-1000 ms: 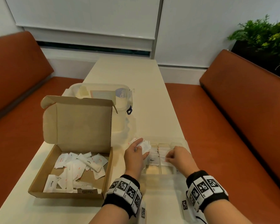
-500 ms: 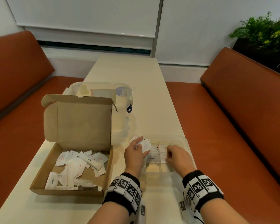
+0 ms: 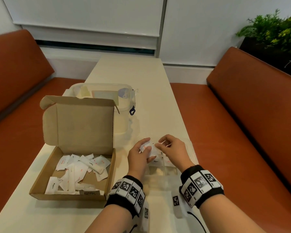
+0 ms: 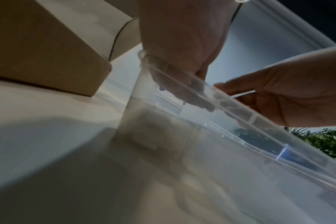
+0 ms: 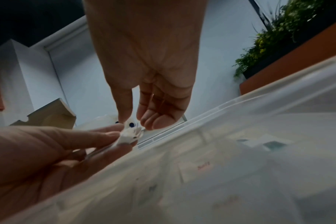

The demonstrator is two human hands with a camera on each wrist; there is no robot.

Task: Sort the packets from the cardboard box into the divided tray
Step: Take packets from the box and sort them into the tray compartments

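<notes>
An open cardboard box [image 3: 70,196] at the left holds several loose white packets [image 3: 80,172]. To its right lies the clear divided tray [image 3: 170,170], with a pepper packet [image 3: 155,161] and others in its compartments. Above the tray's left side my left hand [image 3: 145,149] grips a bunch of white packets [image 3: 152,149]. My right hand [image 3: 158,144] meets that bunch, thumb and forefinger pinching the top edge of one packet. In the right wrist view the bunch [image 5: 128,135] sits between both hands above the tray rim [image 5: 240,106]. The left wrist view shows the tray rim [image 4: 182,84] in front of my fingers.
A clear lidded plastic container [image 3: 107,93] stands behind the box's raised lid [image 3: 84,125]. The long cream table [image 3: 128,73] runs away from me between two orange benches [image 3: 242,132]. A green plant [image 3: 272,32] is at the far right.
My right hand has left the tray's right compartments and moved up and left to the bunch in my left hand. The left hand has stayed in place, still holding the packets.
</notes>
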